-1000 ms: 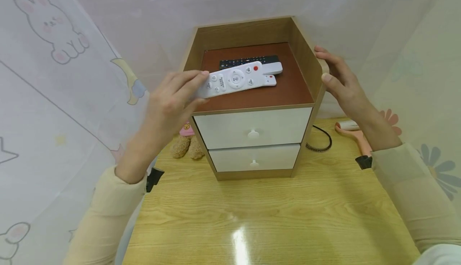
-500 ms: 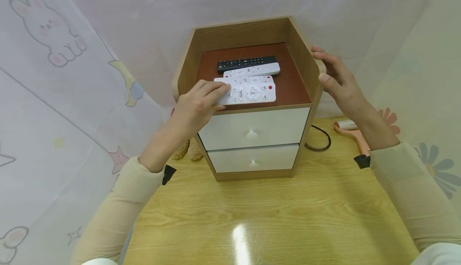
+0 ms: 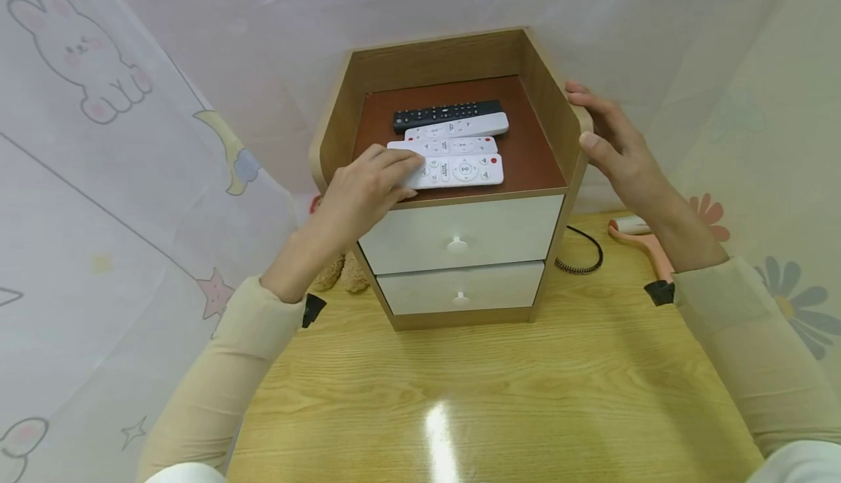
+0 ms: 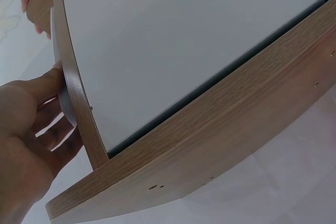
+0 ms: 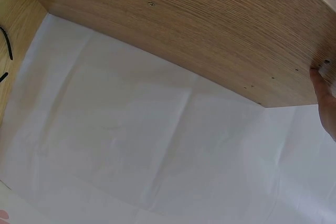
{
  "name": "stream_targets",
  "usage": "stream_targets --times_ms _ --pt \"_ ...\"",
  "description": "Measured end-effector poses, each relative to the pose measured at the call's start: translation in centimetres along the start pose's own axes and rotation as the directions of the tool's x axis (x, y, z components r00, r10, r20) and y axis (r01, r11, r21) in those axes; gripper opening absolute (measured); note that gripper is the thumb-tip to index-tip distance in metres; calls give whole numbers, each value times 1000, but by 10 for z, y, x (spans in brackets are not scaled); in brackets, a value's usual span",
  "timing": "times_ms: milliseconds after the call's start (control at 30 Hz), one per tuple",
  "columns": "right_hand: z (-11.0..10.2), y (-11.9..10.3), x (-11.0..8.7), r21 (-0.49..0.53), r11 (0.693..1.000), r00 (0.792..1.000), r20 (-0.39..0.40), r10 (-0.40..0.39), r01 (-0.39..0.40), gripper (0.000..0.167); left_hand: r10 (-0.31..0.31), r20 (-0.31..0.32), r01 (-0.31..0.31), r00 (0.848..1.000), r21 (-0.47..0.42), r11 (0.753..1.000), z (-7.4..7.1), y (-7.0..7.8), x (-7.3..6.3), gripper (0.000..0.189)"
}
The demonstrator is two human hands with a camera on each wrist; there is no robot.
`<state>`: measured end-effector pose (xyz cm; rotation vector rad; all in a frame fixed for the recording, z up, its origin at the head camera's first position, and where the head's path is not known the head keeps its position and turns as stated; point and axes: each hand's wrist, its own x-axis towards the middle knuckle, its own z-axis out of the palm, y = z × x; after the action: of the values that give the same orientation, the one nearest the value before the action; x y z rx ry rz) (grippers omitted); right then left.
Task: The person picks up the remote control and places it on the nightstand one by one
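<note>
A small wooden cabinet with two white drawers has a brown open top. On that top lie a black remote control at the back and three white ones in front. My left hand holds the left end of the frontmost white remote control, which lies along the front edge, partly over the white remote control behind it. In the left wrist view, thumb and fingers surround the remote's pale edge. My right hand grips the cabinet's right side panel, thumb at its front edge.
The cabinet stands on a wood-grain table before a pale cloth backdrop. Fuzzy brown shapes show at its lower left. A black coiled cord and a peach-handled roller lie at its right.
My left hand has moved right and down, bringing the white remote control from above the others onto the cabinet top's front edge. The right hand stays on the side panel.
</note>
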<state>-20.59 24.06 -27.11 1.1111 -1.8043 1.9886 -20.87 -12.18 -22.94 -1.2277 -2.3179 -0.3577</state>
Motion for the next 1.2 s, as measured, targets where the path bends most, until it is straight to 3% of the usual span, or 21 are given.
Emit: stream_targets --times_ms 333,667,1067,1200 --pt "3 -1 -1 6 1000 1000 -10 6 -6 44 -28 88 29 996 -7 1000 -1 -4 7 36" --pt "4 -2 -1 17 1000 1000 -21 21 -21 44 -36 128 42 991 -47 998 -2 -4 9 33" --pt "3 -1 0 24 1000 1000 -16 19 -19 45 -16 112 21 994 -42 999 0 -5 7 31" --pt "3 -1 0 26 999 1000 -23 21 -21 44 -2 74 4 997 -25 1000 -2 -4 4 32"
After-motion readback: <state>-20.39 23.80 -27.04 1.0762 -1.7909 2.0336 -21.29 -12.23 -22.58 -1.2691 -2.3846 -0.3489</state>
